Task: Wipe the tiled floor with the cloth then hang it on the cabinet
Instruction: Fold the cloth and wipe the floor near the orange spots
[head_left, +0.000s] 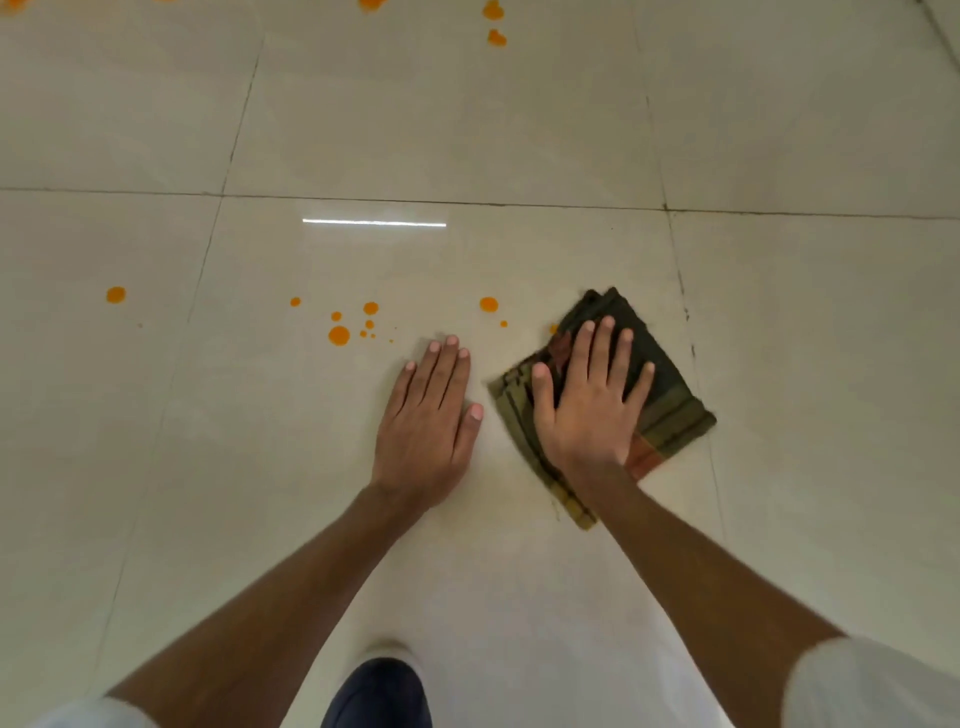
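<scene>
A folded dark green and brown checked cloth (670, 400) lies flat on the glossy cream tiled floor (467, 130). My right hand (587, 405) presses flat on top of the cloth with fingers spread. My left hand (431, 421) rests palm down on the bare tile just left of the cloth, fingers together, holding nothing. Orange droplets (339, 335) dot the tile ahead of my left hand, one larger drop (489, 304) lies just beyond the cloth's left corner, and another (116, 294) sits far left.
More orange splashes (496, 37) lie at the top edge of the view. Dark grout lines (665, 208) cross the floor. My knee in dark fabric (379, 693) shows at the bottom. No cabinet is in view.
</scene>
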